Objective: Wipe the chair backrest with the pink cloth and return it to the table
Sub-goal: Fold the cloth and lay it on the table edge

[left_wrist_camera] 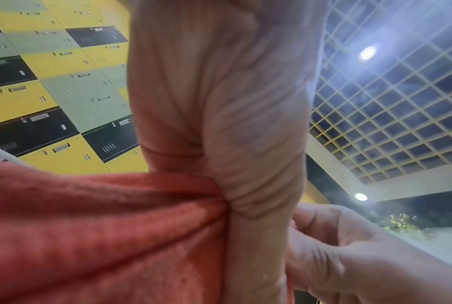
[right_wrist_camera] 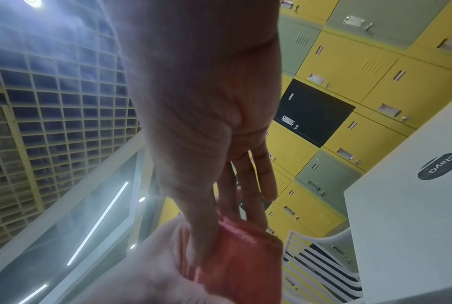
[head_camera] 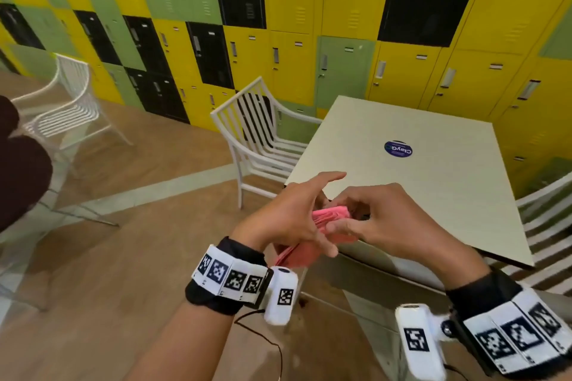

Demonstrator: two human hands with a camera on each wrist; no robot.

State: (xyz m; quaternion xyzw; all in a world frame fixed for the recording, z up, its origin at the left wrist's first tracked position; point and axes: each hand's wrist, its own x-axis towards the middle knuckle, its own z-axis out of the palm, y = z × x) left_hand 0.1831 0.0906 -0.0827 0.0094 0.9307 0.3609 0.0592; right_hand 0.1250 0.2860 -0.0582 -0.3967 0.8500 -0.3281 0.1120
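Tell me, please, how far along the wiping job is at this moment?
Nothing shows whether the backrest has been wiped. In hand: the folded pink cloth is held between the left hand and right hand, at the near edge of the table and not resting on it. Left: if the backrest of the white chair is unwiped, wipe it, then lay the cloth on the table.

Cloth [head_camera: 329, 216] between both hands, before the table [head_camera: 433, 189]; chair [head_camera: 257, 139] left of table, lockers [head_camera: 278, 9] behind.
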